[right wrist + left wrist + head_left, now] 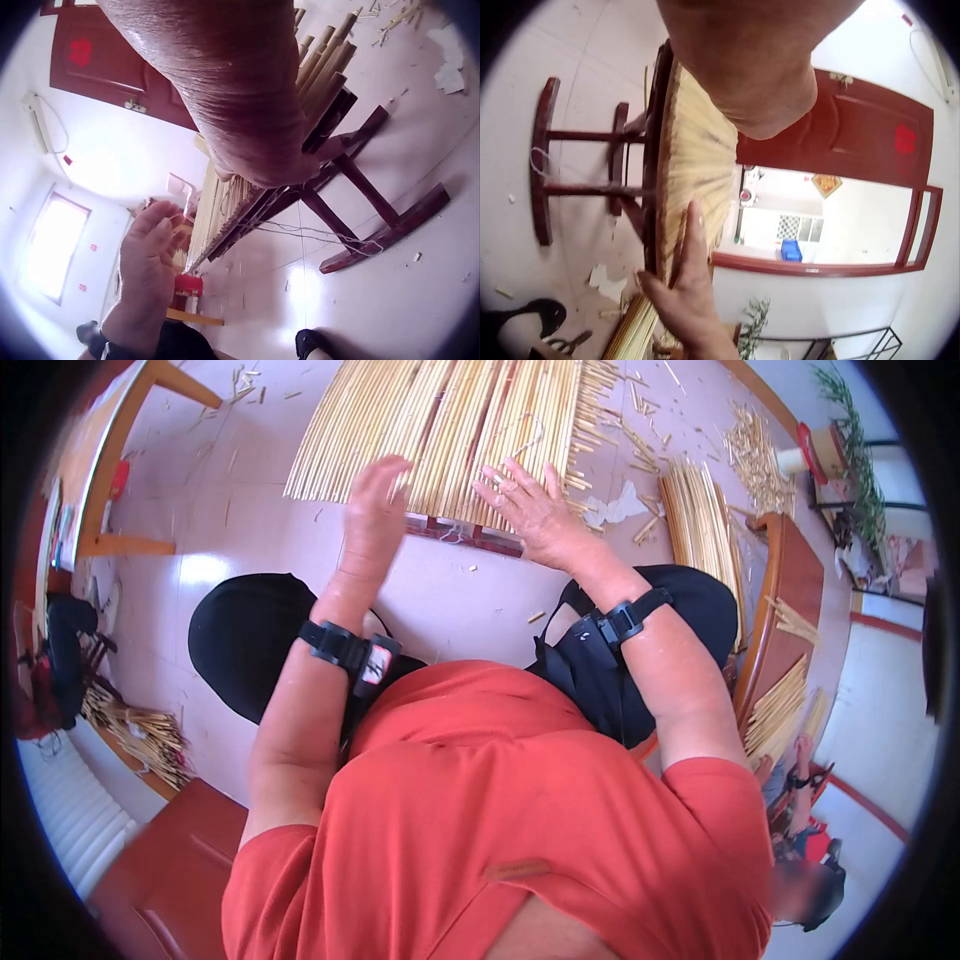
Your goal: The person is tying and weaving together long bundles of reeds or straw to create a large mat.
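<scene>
A mat of pale, straight stalks (440, 435) lies across a low dark red wooden stand (480, 538). My left hand (375, 520) is raised at the mat's near edge, left of the middle, its fingers loosely bent with nothing visible in them. In the right wrist view the same left hand (150, 259) appears beside the stalk ends. My right hand (540, 520) is at the near right corner, fingers spread over the stalk ends. A thin pale string (535, 435) lies on the mat's right part; more string (315, 232) hangs by the stand.
A bundle of long stalks (700, 520) lies right of the mat, beside a brown wooden bench (770, 590). Cut pieces (755, 455) are heaped farther back. A wooden table (100, 470) stands at left. Another person (805, 860) is at the lower right.
</scene>
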{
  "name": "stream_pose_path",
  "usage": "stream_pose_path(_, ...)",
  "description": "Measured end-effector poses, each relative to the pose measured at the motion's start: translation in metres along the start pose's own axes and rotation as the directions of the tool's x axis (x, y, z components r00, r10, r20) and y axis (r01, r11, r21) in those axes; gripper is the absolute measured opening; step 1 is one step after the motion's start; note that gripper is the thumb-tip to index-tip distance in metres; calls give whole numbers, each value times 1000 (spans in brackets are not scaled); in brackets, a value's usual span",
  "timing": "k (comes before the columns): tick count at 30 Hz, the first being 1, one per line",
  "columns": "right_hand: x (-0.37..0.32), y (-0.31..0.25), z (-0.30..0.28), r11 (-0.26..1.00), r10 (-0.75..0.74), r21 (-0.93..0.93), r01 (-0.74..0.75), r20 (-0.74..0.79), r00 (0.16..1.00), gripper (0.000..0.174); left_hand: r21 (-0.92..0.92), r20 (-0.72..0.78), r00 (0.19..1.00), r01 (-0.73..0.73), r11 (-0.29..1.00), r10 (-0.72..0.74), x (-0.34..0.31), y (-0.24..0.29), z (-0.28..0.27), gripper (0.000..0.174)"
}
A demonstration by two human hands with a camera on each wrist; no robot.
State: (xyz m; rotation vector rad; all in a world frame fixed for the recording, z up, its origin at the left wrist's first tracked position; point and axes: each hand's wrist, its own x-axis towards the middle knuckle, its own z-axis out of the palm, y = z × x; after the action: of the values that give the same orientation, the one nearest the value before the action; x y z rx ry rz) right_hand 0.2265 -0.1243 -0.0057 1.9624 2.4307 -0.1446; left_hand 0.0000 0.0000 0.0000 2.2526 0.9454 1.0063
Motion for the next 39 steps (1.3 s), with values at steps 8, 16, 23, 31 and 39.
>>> stream_pose_path(8,-21,9,0,985,43,169,16,-342,939,81,269,218,975,-90,959,30,-2,46,61,12)
stream_pose_path(16,-19,18,18,964,-35,206,170,-534,845,18,-292,394,824,533,794,-408,29,35,55,5)
stream_pose_path(23,-16,16,4,975,-32,192,115,-388,921,23,-899,407,900,425,106,-157,92,35,2,7)
stream_pose_path(31,-15,13,6,962,28,261,78,-379,925,19,232,426,902,-30,972,-73,36,21,30,41)
stream_pose_path(39,-15,12,2,963,40,262,60,-362,931,19,512,549,835,-371,775,36,29,40,44,10)
